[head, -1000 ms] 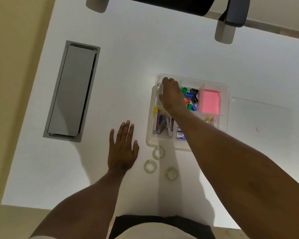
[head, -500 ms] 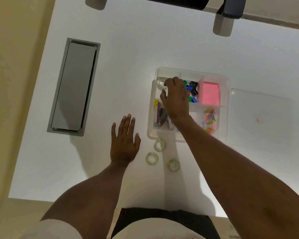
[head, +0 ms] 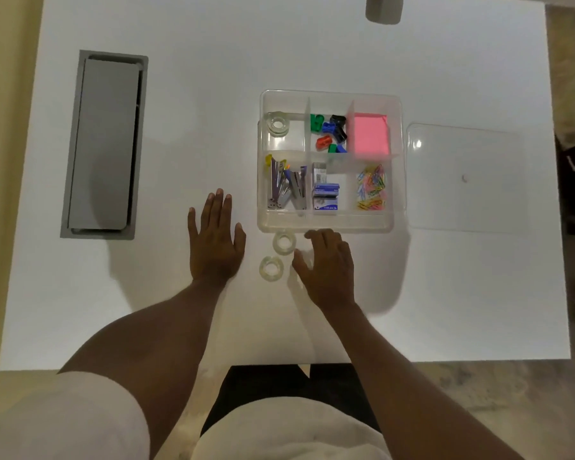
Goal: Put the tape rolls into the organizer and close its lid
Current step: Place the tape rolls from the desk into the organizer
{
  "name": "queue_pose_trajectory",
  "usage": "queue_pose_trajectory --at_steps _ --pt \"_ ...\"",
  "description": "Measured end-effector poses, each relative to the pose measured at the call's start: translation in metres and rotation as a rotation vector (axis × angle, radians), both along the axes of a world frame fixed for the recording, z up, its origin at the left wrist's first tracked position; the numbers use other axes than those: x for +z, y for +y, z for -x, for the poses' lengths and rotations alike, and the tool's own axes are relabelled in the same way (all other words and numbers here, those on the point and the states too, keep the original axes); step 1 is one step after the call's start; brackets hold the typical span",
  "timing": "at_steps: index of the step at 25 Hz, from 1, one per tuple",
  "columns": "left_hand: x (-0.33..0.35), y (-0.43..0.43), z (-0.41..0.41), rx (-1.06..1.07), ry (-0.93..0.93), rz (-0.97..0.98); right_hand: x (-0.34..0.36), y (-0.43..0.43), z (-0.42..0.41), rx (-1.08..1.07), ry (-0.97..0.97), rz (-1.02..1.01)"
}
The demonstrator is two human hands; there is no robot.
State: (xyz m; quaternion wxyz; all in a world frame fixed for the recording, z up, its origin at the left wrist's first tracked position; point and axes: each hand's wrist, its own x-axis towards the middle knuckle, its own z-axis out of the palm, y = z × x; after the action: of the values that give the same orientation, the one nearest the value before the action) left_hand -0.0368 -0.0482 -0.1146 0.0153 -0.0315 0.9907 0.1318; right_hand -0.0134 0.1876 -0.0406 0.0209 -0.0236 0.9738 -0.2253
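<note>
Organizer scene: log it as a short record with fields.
organizer: clear, six compartments, open
lid: flat on table, right of organizer
tape in organizer: far-left compartment
tape rolls on table: two visible, and
left hand: flat on table, empty
right hand: over table beside the rolls; grasp unclear

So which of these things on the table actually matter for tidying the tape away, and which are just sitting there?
Part of the job:
- two tape rolls on the table
- tape roll already in the organizer
- organizer
- clear lid, lying to its right
- right hand, reaching by the rolls

Just lying about:
- staplers
- staple boxes
- paper clips
- pink notes
- grey hatch
</note>
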Motion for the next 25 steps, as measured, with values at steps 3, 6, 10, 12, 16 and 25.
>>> queue_pose_trajectory --at_steps 3,6,10,12,16,25 --pt "-0.001 0.002 0.0 0.0 0.01 -0.005 -0.011 0.017 -0.029 -0.011 -0.122 -0.051" --pt "-0.001 0.001 -0.002 -0.002 -0.004 -0.005 -0.015 0.026 -0.048 -0.002 -0.173 -0.089" --pt "0.0 0.003 -0.002 0.0 -0.01 -0.013 -0.016 0.031 -0.057 0.043 -0.173 -0.163" --pt "0.0 0.003 -0.003 0.0 -0.014 -0.013 -0.016 0.03 -0.058 0.034 -0.158 -0.165" --pt "-0.001 0.003 -0.007 -0.003 -0.009 -0.007 -0.011 0.019 -0.044 0.033 -0.073 -0.11" --pt "-0.002 0.003 -0.005 0.007 0.008 -0.038 0.031 -0.009 0.105 0.062 0.14 -0.032"
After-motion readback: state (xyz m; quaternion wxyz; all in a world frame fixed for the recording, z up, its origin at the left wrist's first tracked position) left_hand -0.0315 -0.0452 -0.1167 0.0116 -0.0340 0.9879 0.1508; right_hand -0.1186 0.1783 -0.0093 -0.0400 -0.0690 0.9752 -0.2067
